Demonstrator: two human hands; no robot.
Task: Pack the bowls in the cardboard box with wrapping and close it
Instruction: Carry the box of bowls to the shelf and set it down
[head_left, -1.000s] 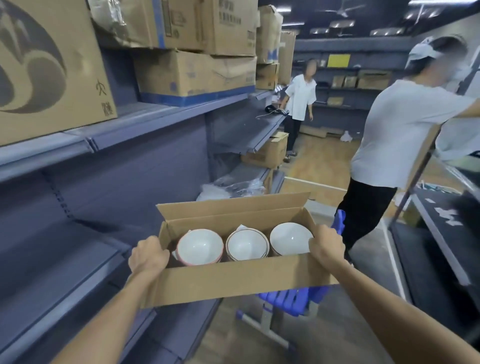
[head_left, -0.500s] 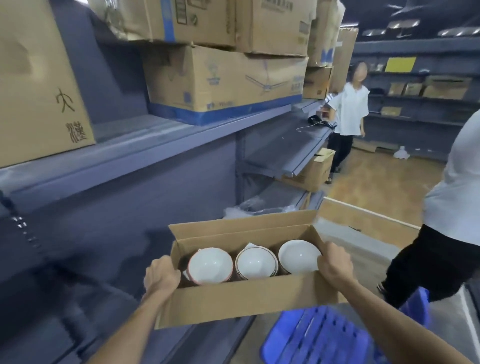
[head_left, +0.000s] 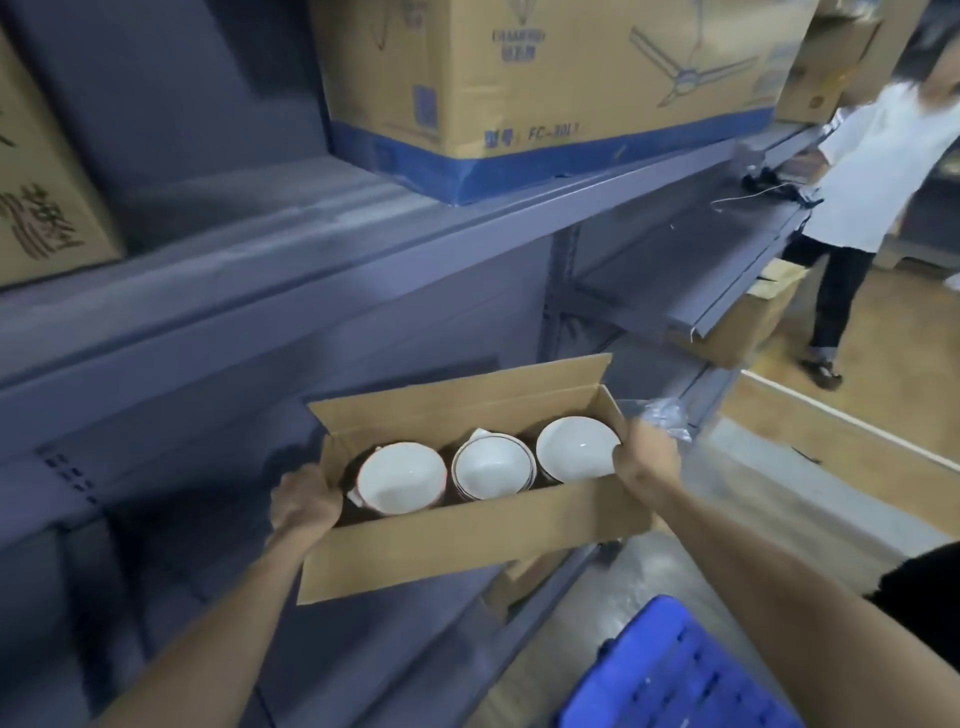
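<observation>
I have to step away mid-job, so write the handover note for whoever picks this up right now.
Left hand grips the left end of the cardboard box; right hand grips the right end. The box is held in the air beside the grey shelving.
Inside: three white bowls in a row, a bit of wrapping showing around them.
Done: bowls loaded.
Left: set the box down, fold the flaps, which stand open, and close it.

The one camera rides on my head, looking forward and down, close over my left hand (head_left: 305, 500) and right hand (head_left: 647, 454), shelves (head_left: 363, 260) beyond them.
</observation>
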